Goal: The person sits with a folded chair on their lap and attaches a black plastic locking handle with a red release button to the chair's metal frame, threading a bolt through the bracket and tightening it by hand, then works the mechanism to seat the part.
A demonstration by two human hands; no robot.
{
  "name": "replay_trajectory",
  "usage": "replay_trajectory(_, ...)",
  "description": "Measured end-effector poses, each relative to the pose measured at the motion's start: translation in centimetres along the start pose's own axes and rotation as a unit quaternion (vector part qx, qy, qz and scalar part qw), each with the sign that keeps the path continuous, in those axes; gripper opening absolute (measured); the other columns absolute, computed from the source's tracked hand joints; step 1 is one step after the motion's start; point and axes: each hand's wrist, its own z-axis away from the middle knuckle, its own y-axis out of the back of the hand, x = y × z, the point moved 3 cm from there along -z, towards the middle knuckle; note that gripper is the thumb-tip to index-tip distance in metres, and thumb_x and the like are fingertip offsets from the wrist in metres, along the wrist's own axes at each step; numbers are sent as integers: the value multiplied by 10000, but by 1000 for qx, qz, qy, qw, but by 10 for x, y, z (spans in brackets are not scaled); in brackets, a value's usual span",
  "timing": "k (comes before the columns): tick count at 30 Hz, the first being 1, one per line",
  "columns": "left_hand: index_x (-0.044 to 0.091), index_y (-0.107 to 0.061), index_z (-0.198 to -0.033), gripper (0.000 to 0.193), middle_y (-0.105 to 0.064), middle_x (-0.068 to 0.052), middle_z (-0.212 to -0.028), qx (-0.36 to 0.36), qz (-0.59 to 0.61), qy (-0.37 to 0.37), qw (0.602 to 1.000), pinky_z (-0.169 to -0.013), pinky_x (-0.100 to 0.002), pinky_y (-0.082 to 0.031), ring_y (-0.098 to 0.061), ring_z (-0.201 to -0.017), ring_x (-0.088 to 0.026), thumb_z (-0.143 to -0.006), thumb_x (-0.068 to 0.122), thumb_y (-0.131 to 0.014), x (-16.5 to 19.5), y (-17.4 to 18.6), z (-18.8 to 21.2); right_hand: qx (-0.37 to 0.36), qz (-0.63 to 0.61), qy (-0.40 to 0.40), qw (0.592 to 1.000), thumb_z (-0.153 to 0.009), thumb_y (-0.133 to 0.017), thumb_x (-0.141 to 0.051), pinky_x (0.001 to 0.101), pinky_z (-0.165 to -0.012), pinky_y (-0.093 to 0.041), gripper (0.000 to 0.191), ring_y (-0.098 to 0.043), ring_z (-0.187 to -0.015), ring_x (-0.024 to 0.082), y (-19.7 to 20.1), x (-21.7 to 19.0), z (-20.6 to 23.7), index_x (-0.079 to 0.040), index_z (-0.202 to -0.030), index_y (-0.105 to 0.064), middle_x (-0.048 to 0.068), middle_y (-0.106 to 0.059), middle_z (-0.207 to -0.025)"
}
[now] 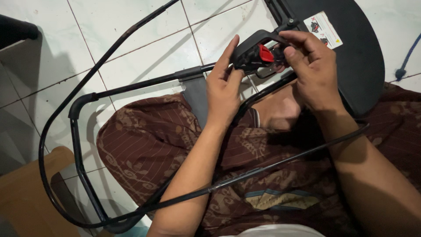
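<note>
While a floor of pale square tiles fills the upper left of the frame, a person sits with a brown patterned cloth draped over the lap across the lower centre and right. At the upper right lies a large black rounded housing with a small white warning sticker near its top. A black tubular frame runs from the centre out to the left, bends, and drops to the lower left, where it crosses a tan wooden surface in the corner. A thin black cable loops wide around the left side and comes back across the lap toward the right. A blue cord shows at the far right edge. At upper centre, both hands meet on a black switch handle with a red button, fixed to the end of the frame. The left hand rises from below, its fingers pressed together and extended against the left side of the handle, fingertips touching it. The right hand comes in from the right, its fingers curled over the top of the handle and thumb bent in beside the red button, pinching the part between them.
</note>
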Motion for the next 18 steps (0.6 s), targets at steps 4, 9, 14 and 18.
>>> replay_trajectory(4, 98, -522, -1556, 609, -624, -107, -1501, 5, -7, 3, 1000, -952, -245, -506, -635, -1092, -106, -962, -33, -502, -1, 1, -2, 0, -16, 9, 1000, -1156, -593, -84, 247, -984, -576, 292, -676, -1107, 105, 1, 0, -1, 45, -1418, -599, 96, -688, -1272)
replay_trajectory(9, 106, -560, -1538, 604, -634, -92, -1363, 5, 2, -2, 1000, -950, -261, -538, -651, -1092, -134, -958, -56, -517, -1, 0, -2, 0, -43, -12, 999, -1138, -587, -107, 246, -898, -589, 311, -688, -1000, 105, 0, 0, -1, 39, -1411, -584, 94, -691, -1217)
replay_trajectory(14, 108, -585, -1485, 586, -592, -72, -1353, -1, 1, -8, 1000, -891, -251, -545, -646, -1163, -148, -932, -85, -570, -2, 1, -1, -6, -31, -21, 999, -1131, -575, -91, 255, -880, -592, 315, -690, -963, 112, -2, 0, -3, 39, -1418, -578, 95, -692, -1189)
replay_trajectory(18, 101, -615, -1468, 574, -611, -85, -1340, 18, -53, -11, 998, -921, -265, -595, -656, -1180, -155, -920, -67, -584, -4, 1, -3, -8, -21, -29, 999, -1118, -572, -73, 253, -865, -583, 330, -684, -950, 111, -3, 1, -1, 37, -1430, -570, 92, -688, -1176)
